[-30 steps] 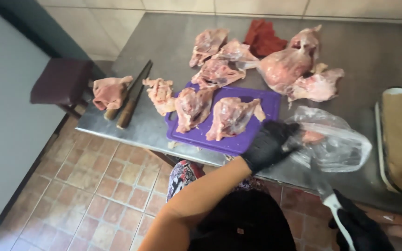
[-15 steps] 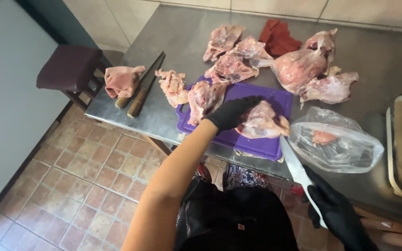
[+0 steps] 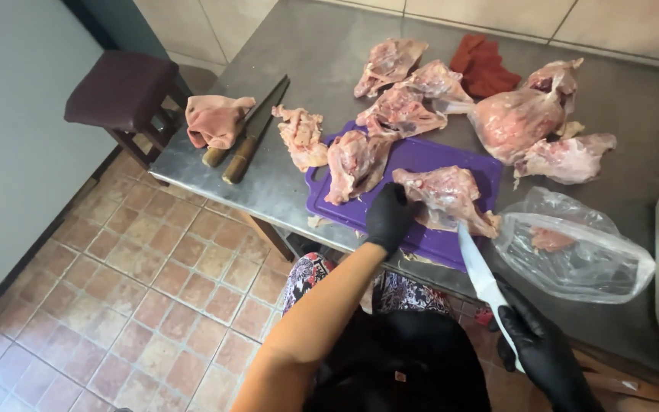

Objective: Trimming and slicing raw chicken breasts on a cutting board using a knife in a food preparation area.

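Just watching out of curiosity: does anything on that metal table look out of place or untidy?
Mostly the spread. Raw chicken pieces lie straight on the bare steel table, off the purple plastic cutting board. Two wooden-handled tools sit near the table's edge, handles at the rim. Nothing looks spilled or broken.

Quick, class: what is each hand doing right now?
Left hand: closed on the chicken piece on the purple cutting board.
Right hand: closed, holding a knife.

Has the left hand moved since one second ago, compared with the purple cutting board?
Yes. The left hand went from the clear plastic bag, off the board's right side, leftward onto the purple cutting board, now gripping the chicken piece.
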